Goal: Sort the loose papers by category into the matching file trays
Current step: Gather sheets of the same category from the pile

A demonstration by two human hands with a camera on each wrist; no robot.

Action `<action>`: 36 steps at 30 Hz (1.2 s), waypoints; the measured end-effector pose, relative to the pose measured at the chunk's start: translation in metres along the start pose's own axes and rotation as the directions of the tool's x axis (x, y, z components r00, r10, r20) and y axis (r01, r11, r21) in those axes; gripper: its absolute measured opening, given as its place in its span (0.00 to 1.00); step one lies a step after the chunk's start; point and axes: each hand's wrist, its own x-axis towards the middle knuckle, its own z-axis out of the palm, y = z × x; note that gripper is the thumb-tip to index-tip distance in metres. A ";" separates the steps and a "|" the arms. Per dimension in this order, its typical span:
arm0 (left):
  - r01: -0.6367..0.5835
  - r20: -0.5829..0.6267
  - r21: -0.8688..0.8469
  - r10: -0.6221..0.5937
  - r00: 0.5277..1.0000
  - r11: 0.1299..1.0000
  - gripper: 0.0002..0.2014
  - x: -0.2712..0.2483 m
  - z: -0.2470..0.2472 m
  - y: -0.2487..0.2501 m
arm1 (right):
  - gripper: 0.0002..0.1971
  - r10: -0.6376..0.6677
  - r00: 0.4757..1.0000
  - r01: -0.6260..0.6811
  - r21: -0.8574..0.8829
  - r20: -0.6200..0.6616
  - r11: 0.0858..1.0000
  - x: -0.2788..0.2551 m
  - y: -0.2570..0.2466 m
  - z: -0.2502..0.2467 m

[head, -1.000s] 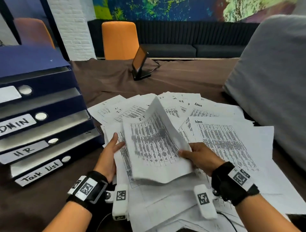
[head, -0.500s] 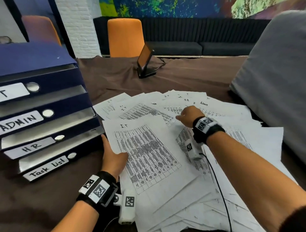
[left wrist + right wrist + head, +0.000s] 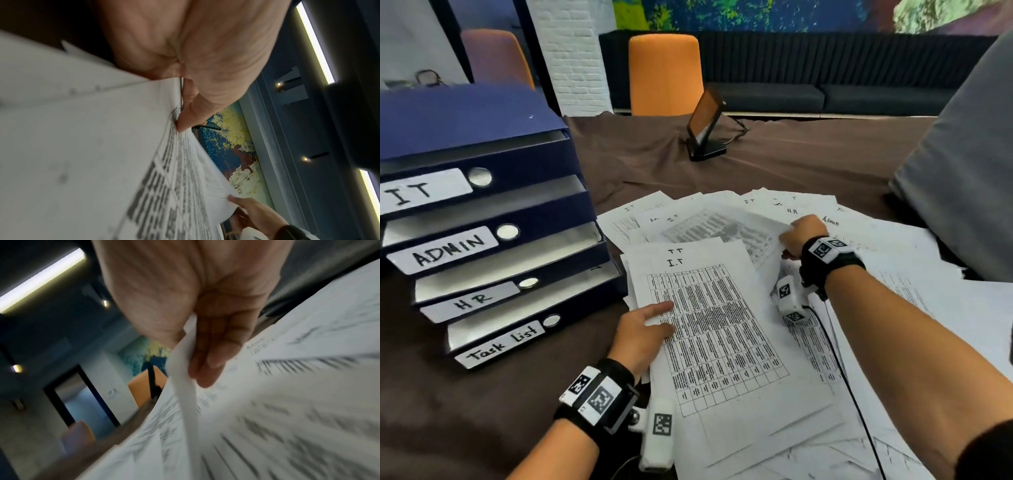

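We are early on: our left hand (image 3: 643, 329) pinches a small IT stack (image 3: 709, 329) beside the trays (image 3: 493, 240), our right hand (image 3: 799, 233) pinches another sheet (image 3: 722, 229); most papers (image 3: 893, 274) still lie spread across the table (image 3: 791, 164)

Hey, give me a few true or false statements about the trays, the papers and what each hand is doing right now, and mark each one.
1. The top tray is labelled IT. True.
2. The bottom tray is labelled HR. False: it reads Task List; HR is the one above.
3. The left hand grips the stack of sheets marked I.T at its left edge. True.
4. The right hand rests flat on the bare tablecloth. False: it pinches the edge of a sheet farther back in the pile.
5. A blue chair stands behind the table. False: the chair is orange.
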 end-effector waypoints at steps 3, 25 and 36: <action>0.028 -0.007 -0.026 -0.028 1.000 0.999 0.19 0.000 0.002 0.003 | 0.10 0.046 0.992 -0.006 0.314 -0.120 0.949 -0.001 0.002 -0.034; -0.046 -0.109 -0.117 0.033 0.993 0.992 0.24 -0.007 0.012 0.005 | 0.11 -0.182 0.955 0.075 0.405 0.234 0.911 -0.204 0.091 -0.008; -0.048 0.023 0.053 0.047 0.999 0.997 0.32 -0.002 0.007 0.003 | 0.49 0.293 0.933 -0.342 -0.263 -0.208 0.902 -0.084 0.170 -0.109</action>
